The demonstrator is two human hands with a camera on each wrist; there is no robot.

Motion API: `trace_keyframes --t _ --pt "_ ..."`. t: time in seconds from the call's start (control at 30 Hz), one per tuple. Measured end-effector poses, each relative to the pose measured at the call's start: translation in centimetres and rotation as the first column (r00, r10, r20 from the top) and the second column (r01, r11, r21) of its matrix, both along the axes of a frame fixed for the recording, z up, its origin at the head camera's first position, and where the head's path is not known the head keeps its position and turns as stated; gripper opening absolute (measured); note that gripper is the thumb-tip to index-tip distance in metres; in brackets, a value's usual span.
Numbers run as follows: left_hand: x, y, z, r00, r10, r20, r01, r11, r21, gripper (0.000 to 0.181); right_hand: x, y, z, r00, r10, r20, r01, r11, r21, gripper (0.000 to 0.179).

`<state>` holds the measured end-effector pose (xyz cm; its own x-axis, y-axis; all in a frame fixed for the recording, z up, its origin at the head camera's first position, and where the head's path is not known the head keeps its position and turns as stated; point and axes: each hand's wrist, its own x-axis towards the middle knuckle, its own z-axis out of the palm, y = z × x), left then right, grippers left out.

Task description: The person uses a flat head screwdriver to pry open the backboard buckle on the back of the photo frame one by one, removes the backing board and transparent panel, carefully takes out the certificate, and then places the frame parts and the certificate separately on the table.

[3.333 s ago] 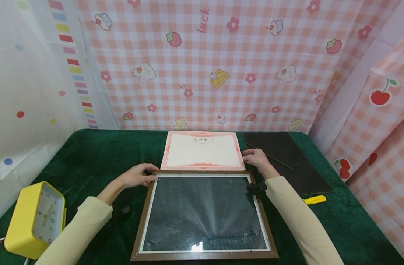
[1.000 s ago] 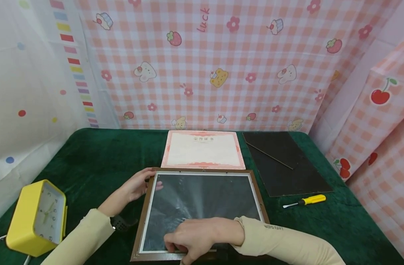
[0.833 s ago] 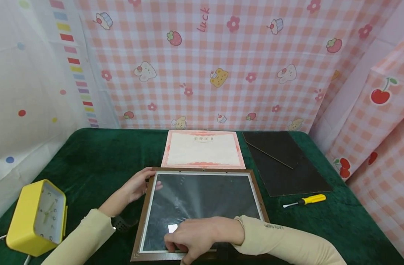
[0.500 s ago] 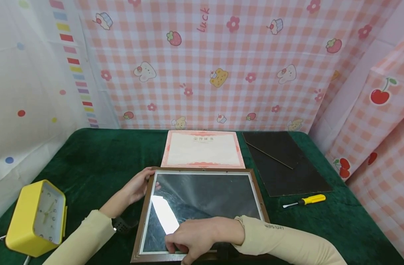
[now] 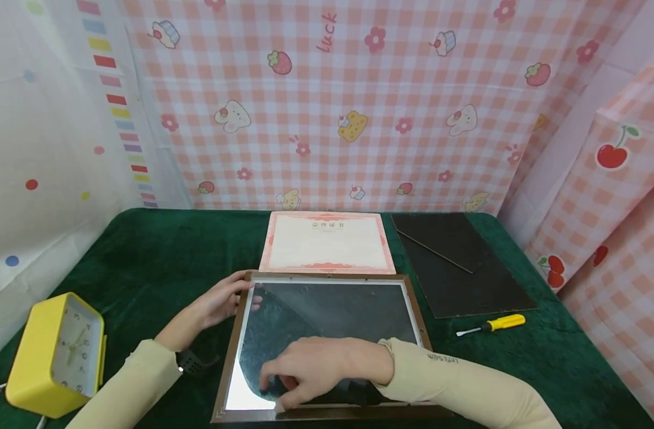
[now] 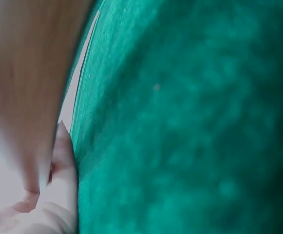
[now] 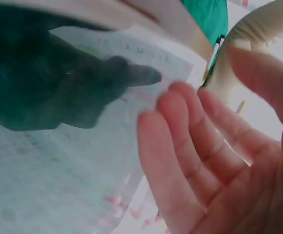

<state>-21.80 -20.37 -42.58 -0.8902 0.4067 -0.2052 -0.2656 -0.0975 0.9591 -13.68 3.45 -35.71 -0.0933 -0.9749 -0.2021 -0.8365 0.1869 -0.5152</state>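
Note:
A brown picture frame (image 5: 232,357) with a white inner edge and a clear, shiny pane (image 5: 337,310) lies on the green cloth. My left hand (image 5: 216,304) grips the frame's far left corner; some fingertips show through or reflect in the pane. In the left wrist view, fingers (image 6: 61,156) are around the blurred brown frame edge (image 6: 29,87). My right hand (image 5: 310,369) is over the near part of the pane, fingers loosely bent. The right wrist view shows these fingers (image 7: 180,146) apart from the pane, holding nothing, with a dark reflection of the hand beside them.
A pink-bordered certificate (image 5: 327,247) lies just beyond the frame. To the right are a black backing board (image 5: 461,280) with its stand strip and a yellow-handled screwdriver (image 5: 504,322). A yellow clock (image 5: 34,357) stands at the left. A checked curtain (image 5: 327,119) hangs behind.
My right hand went from the far right corner to the near edge, then rose slightly off it. The left hand stays at its corner. A bright reflection slid toward the pane's near left corner.

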Motion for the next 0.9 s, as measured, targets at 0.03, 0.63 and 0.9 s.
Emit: trace_keyframes --t 0.03,0.63,0.9 --pt "0.0 0.0 0.1 1.000 -0.007 -0.007 0.007 1.000 -0.019 0.055 -0.1 -0.3 0.1 0.999 -0.009 -0.033 0.008 1.000 -0.015 0.032" --pt "-0.3 0.0 0.4 1.000 -0.021 0.001 0.021 0.992 -0.127 0.061 -0.6 -4.6 -0.1 0.940 -0.091 -0.329 0.089 0.996 -0.021 0.035" --pt "-0.4 -0.3 0.0 0.997 -0.037 -0.072 0.017 0.965 -0.261 0.062 -0.2 -3.1 2.6 0.914 -0.159 -0.374 0.085 0.975 -0.207 0.028"
